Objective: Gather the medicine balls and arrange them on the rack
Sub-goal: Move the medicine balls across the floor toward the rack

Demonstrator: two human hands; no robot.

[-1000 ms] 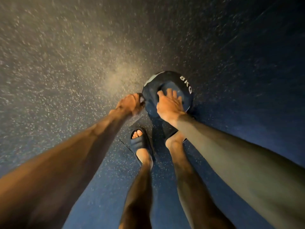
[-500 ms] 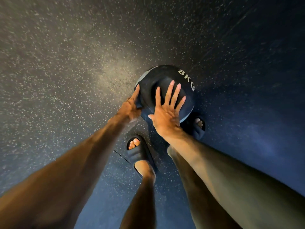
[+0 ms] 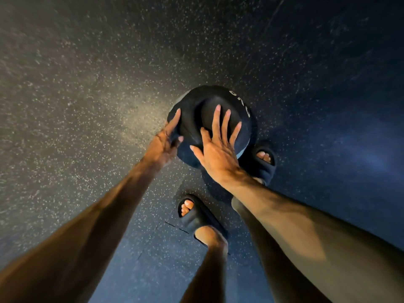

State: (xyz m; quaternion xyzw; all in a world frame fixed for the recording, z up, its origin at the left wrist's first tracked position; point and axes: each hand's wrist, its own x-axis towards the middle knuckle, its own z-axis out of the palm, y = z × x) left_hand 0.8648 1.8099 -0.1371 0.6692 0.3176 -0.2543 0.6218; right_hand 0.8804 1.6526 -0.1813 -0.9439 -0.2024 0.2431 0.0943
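Observation:
A black medicine ball with white weight lettering is at the centre of the head view, above the speckled floor. My left hand presses against its left side, fingers along the curve. My right hand lies flat on the near top of the ball with fingers spread. Both hands hold the ball between them. The rack is not in view.
Dark speckled rubber flooring fills the view. My two feet in dark slide sandals stand below the ball, the left foot nearer and the right foot beside the ball's right edge. A floor-tile seam runs near the left foot.
The ball has come up off the floor between my hands. My right hand went from gripping its top to lying flat with fingers spread. My right foot has stepped forward beside the ball.

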